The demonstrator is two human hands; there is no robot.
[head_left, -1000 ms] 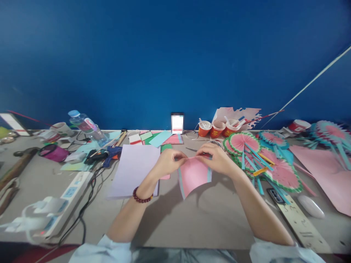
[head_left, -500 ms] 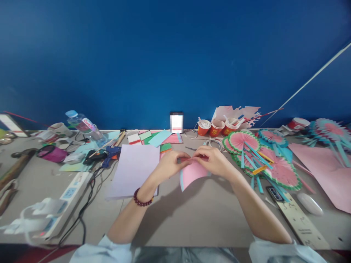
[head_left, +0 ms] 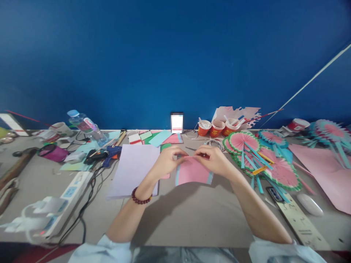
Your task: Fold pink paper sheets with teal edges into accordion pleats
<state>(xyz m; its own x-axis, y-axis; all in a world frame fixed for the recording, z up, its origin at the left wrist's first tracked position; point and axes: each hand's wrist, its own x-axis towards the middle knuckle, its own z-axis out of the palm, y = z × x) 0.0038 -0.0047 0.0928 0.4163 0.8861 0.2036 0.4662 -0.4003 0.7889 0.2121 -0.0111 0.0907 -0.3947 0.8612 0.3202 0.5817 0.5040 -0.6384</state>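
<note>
Between my two hands hangs a sheet of pink paper [head_left: 194, 172] with a light blue strip along each side edge. My left hand [head_left: 171, 159] pinches its upper left part, and my right hand [head_left: 210, 157] pinches the upper right. The paper's top edge is partly covered by my fingers. Left of it lies a stack of pale lilac paper [head_left: 135, 168], under my left forearm. A blue sheet [head_left: 160, 138] and other coloured pieces lie beyond my left hand. Folded paper fans [head_left: 244, 141] in pink, green and blue lie to the right of my right hand.
Red paper cups [head_left: 217, 128] stand along the blue wall, near a lit phone [head_left: 177, 123]. On the left are a plastic bottle [head_left: 89, 128], a blue glue gun [head_left: 112, 155], a power strip [head_left: 70, 199] with cables and a hammer [head_left: 19, 166]. A white computer mouse [head_left: 309, 204] lies at right.
The pink paper has opened out flatter and turned to face me, showing both blue side strips. My hands have moved slightly apart and still pinch its upper edge.
</note>
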